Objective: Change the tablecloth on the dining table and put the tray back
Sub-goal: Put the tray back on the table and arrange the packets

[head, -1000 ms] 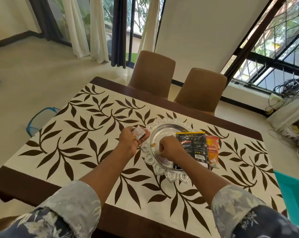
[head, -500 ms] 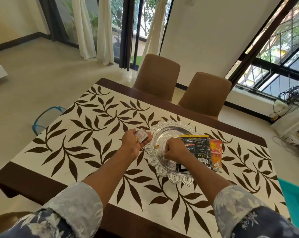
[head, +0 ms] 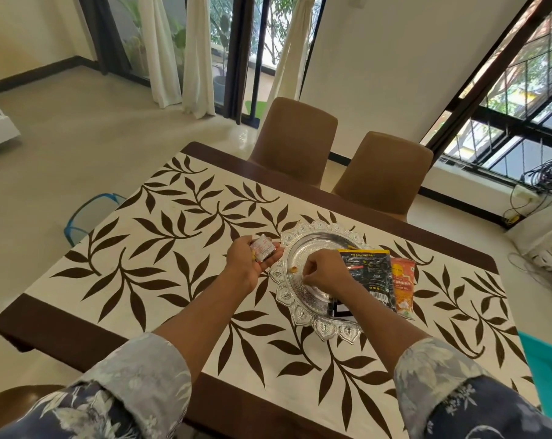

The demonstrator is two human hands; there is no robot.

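The left hand [head: 247, 269], palm up just left of frame centre, cups small sachets [head: 263, 251] in lightly curled fingers. The right hand [head: 324, 274] is curled over the tray [head: 303, 236] at centre; whether it pinches anything I cannot tell. A yellow bit [head: 295, 270] lies just beside its knuckles.

To do this well, gather every loose piece into the left palm, keep that palm level, then lift off the black packet [head: 368, 274] and orange packet [head: 403, 286] before moving the tray off the tablecloth [head: 160, 248].

Against the earlier frames, hands, tray and packets sit much as they did; only the view has tipped up slightly.
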